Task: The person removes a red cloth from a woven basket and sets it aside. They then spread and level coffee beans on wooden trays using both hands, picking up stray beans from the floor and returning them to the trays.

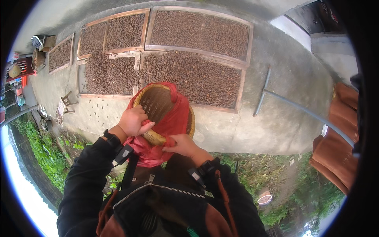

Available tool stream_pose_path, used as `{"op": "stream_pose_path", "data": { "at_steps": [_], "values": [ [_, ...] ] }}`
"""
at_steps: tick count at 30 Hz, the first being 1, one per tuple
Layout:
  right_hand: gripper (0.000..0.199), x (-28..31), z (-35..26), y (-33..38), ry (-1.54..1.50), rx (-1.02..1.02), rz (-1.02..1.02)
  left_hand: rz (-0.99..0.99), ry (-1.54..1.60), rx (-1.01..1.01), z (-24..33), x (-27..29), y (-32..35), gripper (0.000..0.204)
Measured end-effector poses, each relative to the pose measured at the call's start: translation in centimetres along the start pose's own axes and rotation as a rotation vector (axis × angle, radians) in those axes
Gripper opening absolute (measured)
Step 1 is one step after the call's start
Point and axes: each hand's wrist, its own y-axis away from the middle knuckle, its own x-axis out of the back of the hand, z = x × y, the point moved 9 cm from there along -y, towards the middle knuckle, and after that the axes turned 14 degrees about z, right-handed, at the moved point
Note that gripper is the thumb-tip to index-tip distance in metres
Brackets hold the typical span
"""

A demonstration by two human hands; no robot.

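In front of my body is a round woven bamboo basket, tilted so that its inside shows. A red plastic sheet or bag drapes over its rim and hangs down on the near side. My left hand is closed on the red plastic at the basket's near left rim, thumb pointing right. At the near right rim, my right hand pinches a bunched end of the same plastic. Just beyond the basket, brown nuts or seeds lie spread in wooden-framed trays.
A grey T-shaped pipe tool stretches across the concrete floor on the right, near brown cloth or sacks. A small wooden stool stands left, with loose nuts scattered nearby. Green plants border the concrete.
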Motion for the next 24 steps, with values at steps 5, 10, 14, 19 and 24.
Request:
{"op": "stream_pose_path", "data": {
  "at_steps": [5,10,14,19,24],
  "values": [
    [0.039,1.6,3.0,-4.6,-0.21,-0.105,0.022,-0.039,-0.093,0.071,-3.1,-3.4,-3.7,0.038],
    [0.041,7.0,1.4,-4.9,-0.255,-0.017,0.038,0.014,-0.078,0.04,-2.2,-0.6,-9.4,0.039],
    [0.039,6.9,5.7,-8.4,-0.417,-0.229,-0.006,-0.052,-0.172,0.01,-3.0,-4.8,-12.7,0.043],
    [0.033,4.3,11.5,-10.6,-0.324,-0.163,0.041,-0.191,-0.189,0.095,-7.8,-11.0,-10.4,0.044],
    [0.03,5.0,11.4,-10.9,-0.356,-0.249,-0.016,-0.235,-0.228,0.131,-7.8,-11.5,-11.6,0.044]
  ]
}}
